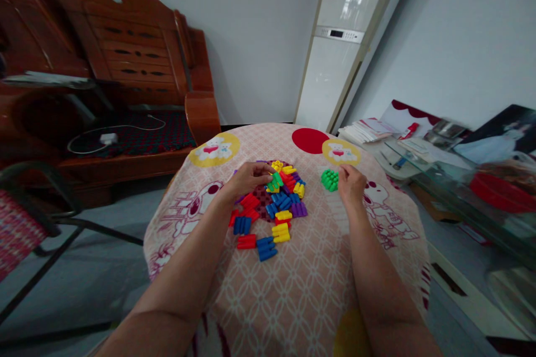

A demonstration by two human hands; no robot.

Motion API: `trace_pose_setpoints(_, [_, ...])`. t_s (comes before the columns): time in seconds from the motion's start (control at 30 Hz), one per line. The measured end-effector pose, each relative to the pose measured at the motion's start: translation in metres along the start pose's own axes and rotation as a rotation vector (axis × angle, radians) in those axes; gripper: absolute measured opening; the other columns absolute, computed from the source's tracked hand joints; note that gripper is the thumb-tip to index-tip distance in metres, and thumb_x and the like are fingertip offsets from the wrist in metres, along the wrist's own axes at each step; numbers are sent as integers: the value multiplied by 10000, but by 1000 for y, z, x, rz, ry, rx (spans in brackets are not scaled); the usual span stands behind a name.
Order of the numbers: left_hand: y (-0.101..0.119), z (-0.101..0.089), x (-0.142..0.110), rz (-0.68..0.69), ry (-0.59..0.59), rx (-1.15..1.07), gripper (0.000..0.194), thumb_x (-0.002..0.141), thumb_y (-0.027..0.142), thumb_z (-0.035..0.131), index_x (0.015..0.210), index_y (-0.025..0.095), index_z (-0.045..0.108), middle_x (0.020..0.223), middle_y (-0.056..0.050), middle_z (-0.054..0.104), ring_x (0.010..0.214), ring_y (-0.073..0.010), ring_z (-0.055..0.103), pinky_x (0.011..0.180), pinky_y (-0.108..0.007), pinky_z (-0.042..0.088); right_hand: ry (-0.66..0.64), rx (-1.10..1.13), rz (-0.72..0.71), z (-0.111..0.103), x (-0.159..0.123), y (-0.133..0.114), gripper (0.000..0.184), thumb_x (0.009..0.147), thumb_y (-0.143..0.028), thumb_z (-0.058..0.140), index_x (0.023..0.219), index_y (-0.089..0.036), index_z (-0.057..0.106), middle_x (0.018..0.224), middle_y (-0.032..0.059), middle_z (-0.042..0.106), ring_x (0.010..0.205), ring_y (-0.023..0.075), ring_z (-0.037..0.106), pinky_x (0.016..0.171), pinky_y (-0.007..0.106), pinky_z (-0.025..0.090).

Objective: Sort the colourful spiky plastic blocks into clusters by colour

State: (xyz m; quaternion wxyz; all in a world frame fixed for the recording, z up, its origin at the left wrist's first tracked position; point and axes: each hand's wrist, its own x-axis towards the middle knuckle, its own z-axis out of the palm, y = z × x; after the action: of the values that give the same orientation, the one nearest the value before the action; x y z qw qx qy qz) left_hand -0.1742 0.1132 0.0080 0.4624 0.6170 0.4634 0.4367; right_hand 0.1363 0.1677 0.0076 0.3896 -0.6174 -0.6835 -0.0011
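My left hand (250, 179) pinches a green plastic building block (275, 182) between thumb and fingers, above a loose heap of blocks. In that heap lie red blocks (250, 204), blue blocks (281, 201), yellow blocks (281, 232) and a purple block (298, 210), all of ribbed, tube-like shape. To the right, my right hand (352, 183) is closed beside a cluster of green blocks (330, 179). Its fingertips are close to the cluster's right side; whether they hold anything is hidden.
A patterned cloth (310, 284) covers the round table. At the right stands a glass-topped table with papers (372, 128) and a red basin (505, 189). A wooden bench (125, 50), a metal-framed chair (20, 217) and a tall white air conditioner (329, 72) surround it.
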Motion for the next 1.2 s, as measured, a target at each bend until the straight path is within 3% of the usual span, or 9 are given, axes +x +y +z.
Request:
trace_pose_setpoints(0.07, [0,4,1,4,-28,-17,465,662,449,757,976,121,660,738,-14,671,685,-147,634,683,-281,504,-88,187,-92,-1,-7,-28,364,867,-329,455,971,-119,733,917,114,734,854,219,656,815,305,478])
trace_pose_setpoints(0.13, [1,8,2,5,-47,-41,477,659,456,766,985,123,660,738,-15,674,677,-148,640,664,-277,513,-296,382,-132,3,-18,-55,336,855,-380,513,930,-137,733,783,52,714,730,185,648,717,276,492])
trace_pose_setpoints(0.27, [2,16,3,5,-59,-116,492,681,451,764,1030,130,632,770,-21,685,679,-149,658,657,-279,541,-633,611,-70,20,-41,-86,296,793,-431,623,832,-150,707,645,-4,659,615,157,629,566,237,488])
trace_pose_setpoints(0.5, [-2,22,3,12,-109,75,315,722,378,709,923,147,636,797,-28,708,724,-160,671,690,-283,548,-578,794,138,28,-42,-85,263,736,-406,628,857,-173,642,632,-5,651,586,173,641,519,257,513])
trace_pose_setpoints(0.6, [-5,21,4,13,-85,139,328,737,378,685,968,147,654,814,-35,715,750,-170,682,692,-284,551,-449,639,84,18,-27,-65,241,750,-386,605,839,-169,661,647,7,659,598,171,634,547,259,501])
trace_pose_setpoints(0.73, [-7,14,5,-6,-21,107,396,718,412,689,1005,142,655,791,-38,709,717,-172,684,679,-298,562,-262,127,6,-1,-7,-34,147,760,-276,602,778,-168,700,728,56,707,722,196,655,669,286,486])
trace_pose_setpoints(0.9, [-3,5,2,-18,50,93,387,690,418,696,946,130,659,760,-41,704,723,-184,684,684,-305,560,-302,-316,-12,-6,-4,-20,168,830,-281,606,793,-180,736,852,112,740,821,223,672,715,298,454])
trace_pose_setpoints(1.07, [2,-3,-2,-21,130,156,398,695,433,680,941,120,674,762,-50,715,704,-177,667,657,-284,537,-336,-461,-73,9,-13,-19,178,879,-277,588,907,-181,735,902,130,740,843,214,679,715,281,444])
trace_pose_setpoints(1.2, [8,-25,-10,-40,143,299,357,680,404,663,900,125,697,741,-49,719,664,-161,648,613,-249,496,-314,-502,-105,12,-17,-19,185,892,-273,587,962,-161,716,888,149,733,826,224,682,700,288,432])
